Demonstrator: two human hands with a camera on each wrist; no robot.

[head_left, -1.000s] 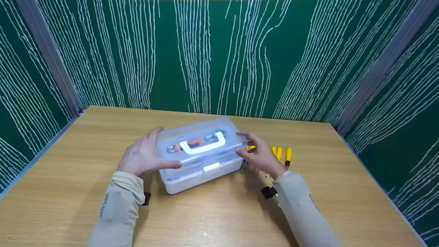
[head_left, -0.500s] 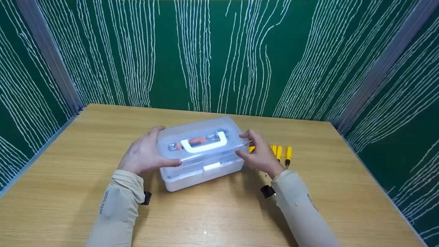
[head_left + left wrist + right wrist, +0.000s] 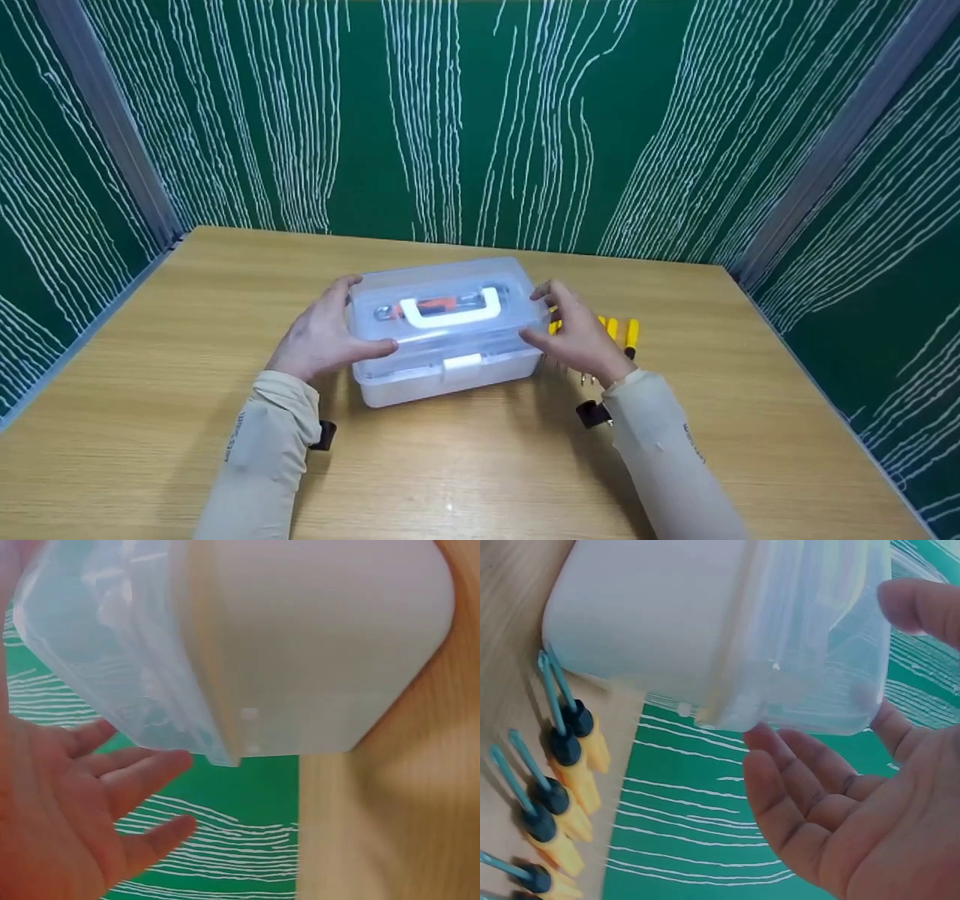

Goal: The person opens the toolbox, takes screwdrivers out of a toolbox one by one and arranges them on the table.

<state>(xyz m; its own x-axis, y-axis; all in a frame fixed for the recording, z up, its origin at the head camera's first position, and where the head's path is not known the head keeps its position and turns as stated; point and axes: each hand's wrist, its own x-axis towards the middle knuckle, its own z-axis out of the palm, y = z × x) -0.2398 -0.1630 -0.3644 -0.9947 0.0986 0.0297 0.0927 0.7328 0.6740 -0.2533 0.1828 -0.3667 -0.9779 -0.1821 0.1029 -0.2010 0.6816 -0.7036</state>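
Observation:
A white plastic toolbox (image 3: 409, 388) with a clear lid (image 3: 435, 274) stands mid-table, the lid down and turned slightly. On top is a white handle (image 3: 450, 322); a white latch (image 3: 461, 365) is at the front. My left hand (image 3: 319, 337) holds the lid's left end, thumb along the front, fingers spread behind. At the right end, my right hand (image 3: 581, 341) holds the lid between its thumb and bent fingers. In the left wrist view, the left fingertips (image 3: 180, 759) meet the lid's edge. Something orange and silver (image 3: 435, 305) shows through the lid.
Several screwdrivers with yellow handles (image 3: 632, 334) lie right of the toolbox, partly behind my right hand; in the right wrist view, their shafts (image 3: 555, 694) point towards the box. Green walls (image 3: 480, 120) with white wavy lines enclose the wooden table (image 3: 457, 472).
The toolbox has turned so its front is squarer to me, its left front corner moving away. Its right end and my right hand have shifted slightly right.

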